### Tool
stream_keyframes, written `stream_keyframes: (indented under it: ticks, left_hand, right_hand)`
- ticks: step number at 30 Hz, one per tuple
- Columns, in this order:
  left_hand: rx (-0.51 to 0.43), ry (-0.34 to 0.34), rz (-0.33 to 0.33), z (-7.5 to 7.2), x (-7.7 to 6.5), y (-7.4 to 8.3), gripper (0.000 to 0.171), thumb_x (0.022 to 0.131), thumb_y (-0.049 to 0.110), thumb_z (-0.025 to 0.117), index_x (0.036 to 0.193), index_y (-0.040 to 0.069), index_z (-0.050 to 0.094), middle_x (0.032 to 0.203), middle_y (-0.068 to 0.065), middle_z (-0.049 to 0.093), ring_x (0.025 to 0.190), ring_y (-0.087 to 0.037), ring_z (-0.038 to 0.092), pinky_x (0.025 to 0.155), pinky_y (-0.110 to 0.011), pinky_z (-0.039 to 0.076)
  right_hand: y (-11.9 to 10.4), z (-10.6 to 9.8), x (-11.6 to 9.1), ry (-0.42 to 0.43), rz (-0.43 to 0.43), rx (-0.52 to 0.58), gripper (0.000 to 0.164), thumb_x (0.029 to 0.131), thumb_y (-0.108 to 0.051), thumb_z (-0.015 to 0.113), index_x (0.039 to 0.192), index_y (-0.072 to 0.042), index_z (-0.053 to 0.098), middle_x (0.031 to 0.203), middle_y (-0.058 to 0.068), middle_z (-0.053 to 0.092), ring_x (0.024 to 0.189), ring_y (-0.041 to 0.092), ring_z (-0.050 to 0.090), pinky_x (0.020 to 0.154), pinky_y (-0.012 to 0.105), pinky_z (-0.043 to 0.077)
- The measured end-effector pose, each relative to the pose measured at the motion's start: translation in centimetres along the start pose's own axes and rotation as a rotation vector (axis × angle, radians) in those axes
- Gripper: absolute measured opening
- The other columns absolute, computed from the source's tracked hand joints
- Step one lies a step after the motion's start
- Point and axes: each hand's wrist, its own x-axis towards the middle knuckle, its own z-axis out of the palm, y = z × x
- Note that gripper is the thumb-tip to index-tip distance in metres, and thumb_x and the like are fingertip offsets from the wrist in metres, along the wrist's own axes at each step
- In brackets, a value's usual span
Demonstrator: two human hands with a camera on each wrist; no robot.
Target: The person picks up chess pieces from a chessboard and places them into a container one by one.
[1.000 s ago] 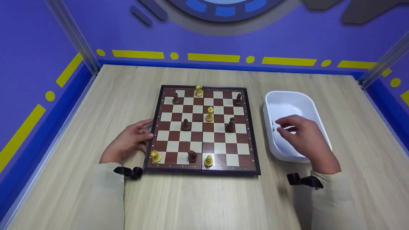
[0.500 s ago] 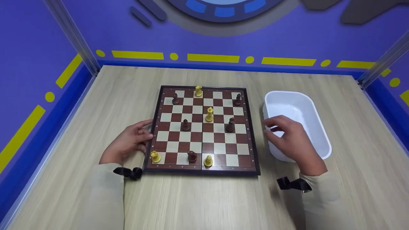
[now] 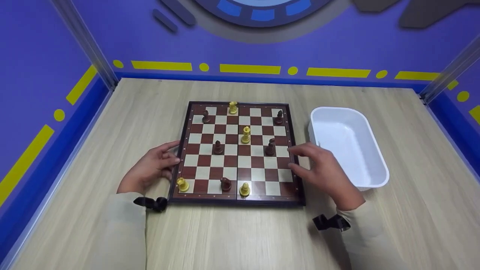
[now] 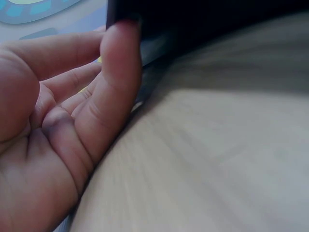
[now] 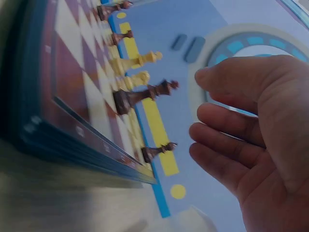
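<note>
A brown-and-cream chessboard (image 3: 245, 161) lies on the table, with several dark and gold chess pieces standing on it. My left hand (image 3: 152, 167) holds its left edge; in the left wrist view one finger (image 4: 120, 58) presses against the board's dark underside or side. Over the right edge hovers my right hand (image 3: 320, 170), thumb and fingers apart with nothing between them. Nearest to it is a tall dark piece (image 3: 270, 147), also seen in the right wrist view. A gold king (image 3: 246, 134) stands near the middle, and a gold pawn (image 3: 245, 189) at the front edge.
Right of the board stands a white plastic tub (image 3: 375, 150), partly behind my right hand; no pieces show in its visible part. Other pieces include a gold rook (image 3: 182, 184) and a dark knight (image 3: 225, 183) along the front. Blue panels (image 3: 262, 48) border the table.
My right hand has moved left from over the white tub to the board's right edge. The left hand, board and pieces have stayed where they were.
</note>
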Motion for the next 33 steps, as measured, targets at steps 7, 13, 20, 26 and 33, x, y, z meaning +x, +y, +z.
stream_keyframes:
  ticks: [7, 13, 20, 26, 33]
  left_hand:
    - [0.004, 0.008, -0.009, 0.1, 0.1, 0.2, 0.068, 0.093, 0.008, 0.063, 0.153, 0.013, 0.03, 0.086, 0.002, 0.062, 0.062, -0.01, 0.063, 0.051, -0.03, 0.057]
    - [0.006, 0.011, 0.003, 0.1, 0.1, 0.2, 0.068, 0.093, 0.01, 0.064, 0.152, 0.014, 0.031, 0.086, 0.001, 0.062, 0.06, -0.012, 0.064, 0.051, -0.03, 0.057]
    - [-0.009, 0.0, -0.006, 0.0, 0.0, 0.1, 0.069, 0.094, 0.008, 0.062, 0.153, 0.012, 0.028, 0.084, 0.002, 0.062, 0.059, -0.011, 0.063, 0.051, -0.03, 0.058]
    - [-0.011, 0.006, -0.014, 0.0, 0.2, 0.1, 0.069, 0.094, 0.007, 0.062, 0.153, 0.012, 0.028, 0.084, 0.001, 0.06, 0.056, -0.009, 0.06, 0.051, -0.029, 0.057]
    - [-0.002, -0.01, -0.008, 0.0, 0.1, 0.0, 0.069, 0.094, 0.009, 0.062, 0.154, 0.013, 0.027, 0.088, 0.0, 0.063, 0.059, -0.011, 0.063, 0.052, -0.031, 0.058]
  right_hand:
    - [-0.6, 1.6, 0.0, -0.018, -0.047, 0.058, 0.033, 0.081, -0.019, 0.079, 0.111, -0.01, 0.07, 0.108, 0.0, 0.07, 0.101, 0.016, 0.066, 0.09, 0.037, 0.055]
    - [-1.5, 3.0, -0.2, -0.062, -0.07, 0.086, 0.037, 0.083, -0.027, 0.077, 0.116, -0.012, 0.069, 0.113, -0.003, 0.068, 0.102, 0.014, 0.066, 0.088, 0.034, 0.057]
    - [-2.3, 4.3, -0.4, -0.115, -0.105, 0.146, 0.039, 0.085, -0.032, 0.075, 0.118, -0.013, 0.067, 0.112, -0.001, 0.069, 0.105, 0.012, 0.064, 0.092, 0.035, 0.054]
    - [-3.0, 4.9, -0.7, -0.169, -0.087, 0.172, 0.044, 0.083, -0.034, 0.076, 0.121, -0.016, 0.065, 0.119, -0.004, 0.067, 0.106, 0.013, 0.065, 0.096, 0.037, 0.054]
    - [-3.7, 5.8, -0.8, -0.177, -0.106, 0.252, 0.043, 0.084, -0.034, 0.075, 0.121, -0.013, 0.065, 0.118, -0.003, 0.068, 0.106, 0.014, 0.065, 0.094, 0.035, 0.054]
